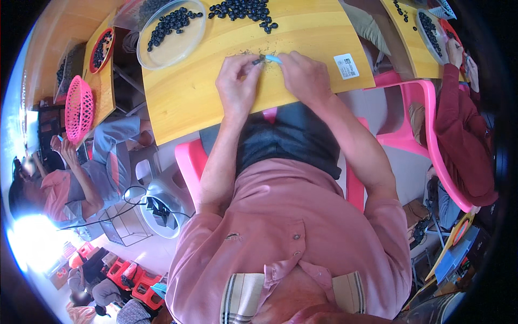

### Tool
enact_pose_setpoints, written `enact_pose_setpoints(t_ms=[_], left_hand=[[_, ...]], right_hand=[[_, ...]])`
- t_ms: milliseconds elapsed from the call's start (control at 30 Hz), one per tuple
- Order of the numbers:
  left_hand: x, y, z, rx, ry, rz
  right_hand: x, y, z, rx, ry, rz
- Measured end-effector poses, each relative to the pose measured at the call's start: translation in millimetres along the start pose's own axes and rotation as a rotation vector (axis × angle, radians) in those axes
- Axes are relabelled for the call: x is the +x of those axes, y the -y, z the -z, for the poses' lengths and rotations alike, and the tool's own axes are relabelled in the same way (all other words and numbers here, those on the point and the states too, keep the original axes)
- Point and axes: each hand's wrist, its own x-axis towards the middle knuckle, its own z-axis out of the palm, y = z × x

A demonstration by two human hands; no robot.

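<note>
My left hand (236, 86) pinches a small dark piece (257, 61) between thumb and fingertips, over the wooden table. Held in my right hand (308, 78) is a small light blue tool (273, 58), its tip pointing left and meeting the dark piece. What the tip is like is too small to tell. Dark crumbs (268, 52) lie scattered around both hands. Beyond them sits a pile of small, round, black pieces (237, 9). To its left, a round clear tray (198, 46) holds more of the same pieces (171, 24).
The yellow wooden table (183, 102) ends just before my lap. A white printed label (346, 66) is stuck at its right. At left, one person works beside a pink basket (80, 108); at right, another in a dark red top (458, 129) sits near a pink chair (426, 108).
</note>
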Motion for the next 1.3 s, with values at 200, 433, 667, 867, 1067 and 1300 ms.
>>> enact_pose_setpoints(t_ms=[200, 433, 667, 867, 1067, 1300], left_hand=[[11.6, 1.6, 21.2, 0.085, -0.033, -0.024], [32.9, 11.0, 60.7, -0.027, -0.14, 0.117], [14.1, -0.1, 30.2, -0.148, -0.129, 0.174], [5.4, 8.1, 17.5, -0.182, -0.014, 0.144], [-2.0, 12.0, 9.3, -0.462, -0.003, 0.33], [-5.0, 17.1, 6.4, -0.131, -0.001, 0.15]], right_hand=[[1.3, 2.7, 4.3, 0.016, 0.003, -0.008], [0.0, 1.1, 5.9, 0.058, -0.048, 0.012], [0.1, 2.2, 5.9, 0.064, -0.042, -0.002], [0.9, 0.6, 4.3, 0.062, -0.034, -0.006], [-0.5, -0.3, 3.0, 0.076, -0.027, -0.007], [0.0, 0.8, 4.2, 0.064, -0.027, 0.0]])
